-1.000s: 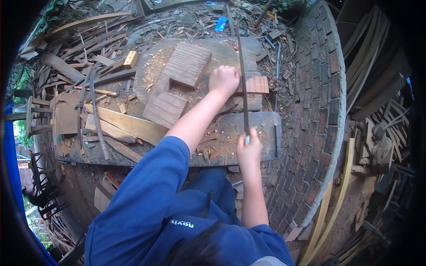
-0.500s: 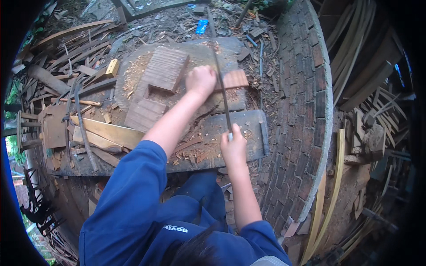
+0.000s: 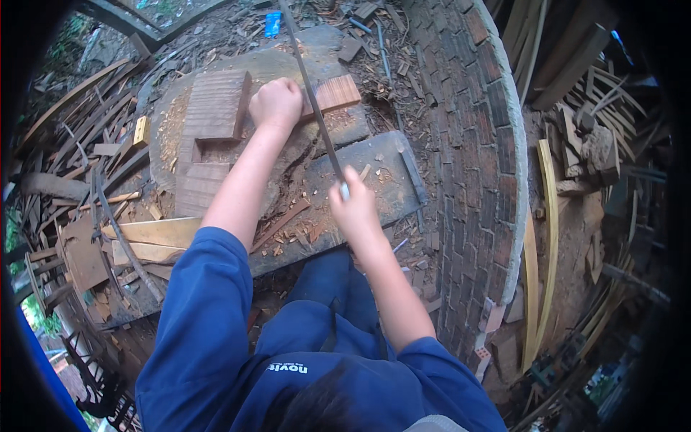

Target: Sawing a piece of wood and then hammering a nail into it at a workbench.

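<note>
My right hand (image 3: pixel 354 203) is closed round the pale handle of a long, narrow dark blade (image 3: pixel 326 138). The blade runs away from me across a short reddish-brown wood piece (image 3: pixel 338 93); whether it is a saw is too thin to tell. On the other side of the blade, my left hand (image 3: pixel 277 104) is clenched at the left end of that piece, its grip partly hidden. A larger ridged wood block (image 3: pixel 216 106) with a notch lies left of my left hand. Beneath everything is a worn, chip-strewn work board (image 3: pixel 345 173).
A curved brick wall (image 3: pixel 468 144) rises close on the right. Scrap wood (image 3: pixel 79 144) is heaped at the left, with pale planks (image 3: pixel 155 232) on the board's near left. Beyond the board lies a blue packet (image 3: pixel 273 24). A small yellow block (image 3: pixel 141 132) rests at the left.
The whole view has shifted and turned, so the board and both hands appear farther left and higher. Both hands keep their grips, and the blade still crosses the wood piece.
</note>
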The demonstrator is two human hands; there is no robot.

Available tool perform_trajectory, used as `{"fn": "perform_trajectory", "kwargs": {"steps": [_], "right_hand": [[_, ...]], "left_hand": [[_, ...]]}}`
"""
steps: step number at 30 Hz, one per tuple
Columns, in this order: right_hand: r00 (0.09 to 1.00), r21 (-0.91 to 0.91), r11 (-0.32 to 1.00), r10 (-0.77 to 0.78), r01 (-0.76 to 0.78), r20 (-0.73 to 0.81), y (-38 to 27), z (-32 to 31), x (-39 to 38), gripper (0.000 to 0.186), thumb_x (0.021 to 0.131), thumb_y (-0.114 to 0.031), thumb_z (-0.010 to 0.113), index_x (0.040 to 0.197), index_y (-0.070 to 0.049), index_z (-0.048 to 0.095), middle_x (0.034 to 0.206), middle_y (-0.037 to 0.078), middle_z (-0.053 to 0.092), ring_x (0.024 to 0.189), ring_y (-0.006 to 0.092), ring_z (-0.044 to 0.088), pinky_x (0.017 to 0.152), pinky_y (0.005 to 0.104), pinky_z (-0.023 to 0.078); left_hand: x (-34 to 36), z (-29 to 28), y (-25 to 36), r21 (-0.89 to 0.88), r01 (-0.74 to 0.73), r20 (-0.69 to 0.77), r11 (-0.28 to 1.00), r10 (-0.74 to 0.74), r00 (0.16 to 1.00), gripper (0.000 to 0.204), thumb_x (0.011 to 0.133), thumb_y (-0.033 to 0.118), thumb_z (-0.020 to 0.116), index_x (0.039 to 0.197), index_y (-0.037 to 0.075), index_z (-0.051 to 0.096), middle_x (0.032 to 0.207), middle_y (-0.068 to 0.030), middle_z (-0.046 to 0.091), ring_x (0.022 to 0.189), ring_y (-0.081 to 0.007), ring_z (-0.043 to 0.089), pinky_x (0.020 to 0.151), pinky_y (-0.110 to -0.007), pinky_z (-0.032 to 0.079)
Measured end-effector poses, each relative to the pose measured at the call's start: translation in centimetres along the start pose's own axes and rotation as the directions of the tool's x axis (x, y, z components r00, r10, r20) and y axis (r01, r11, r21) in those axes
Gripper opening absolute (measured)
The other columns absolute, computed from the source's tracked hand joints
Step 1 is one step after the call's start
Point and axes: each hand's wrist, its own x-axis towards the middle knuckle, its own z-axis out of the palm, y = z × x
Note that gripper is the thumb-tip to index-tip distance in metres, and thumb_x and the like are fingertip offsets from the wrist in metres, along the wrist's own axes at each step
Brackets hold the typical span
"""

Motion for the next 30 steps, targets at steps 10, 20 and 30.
{"fn": "perform_trajectory", "kwargs": {"steps": [10,20,30], "right_hand": [[0.997,-0.088,0.993,0.074,-0.076,-0.020,-1.0,0.5,1.0,0.028,0.089,-0.012,0.057,0.115,-0.001,0.055,0.080,0.029,0.063,0.081,0.0487,0.064,0.067,0.0513,0.052],[0.997,-0.109,0.991,0.076,-0.074,0.014,-1.5,-0.7,-0.5,0.029,0.088,-0.013,0.058,0.115,-0.004,0.055,0.080,0.029,0.064,0.078,0.0481,0.064,0.067,0.0522,0.052],[0.995,-0.162,0.982,0.099,-0.096,0.012,-1.2,-1.1,-3.1,0.023,0.086,-0.010,0.059,0.108,-0.001,0.055,0.078,0.028,0.064,0.076,0.0459,0.065,0.064,0.0478,0.053]], "left_hand": [[0.5,-0.1,-0.6,-0.006,0.003,0.017,1.000,-0.002,1.000,0.032,0.090,0.032,0.051,0.082,0.010,0.072,0.092,-0.0153,0.072,0.088,-0.0353,0.069,0.079,-0.046,0.054],[1.0,-0.1,-0.6,-0.035,0.042,0.100,0.998,-0.038,0.994,0.034,0.091,0.037,0.047,0.092,0.013,0.072,0.095,-0.0172,0.071,0.092,-0.0400,0.067,0.082,-0.049,0.052],[1.5,0.3,-1.0,0.002,0.089,0.051,0.996,-0.089,0.995,0.033,0.090,0.034,0.048,0.093,0.016,0.075,0.095,-0.0136,0.072,0.090,-0.0359,0.069,0.082,-0.046,0.054]]}}
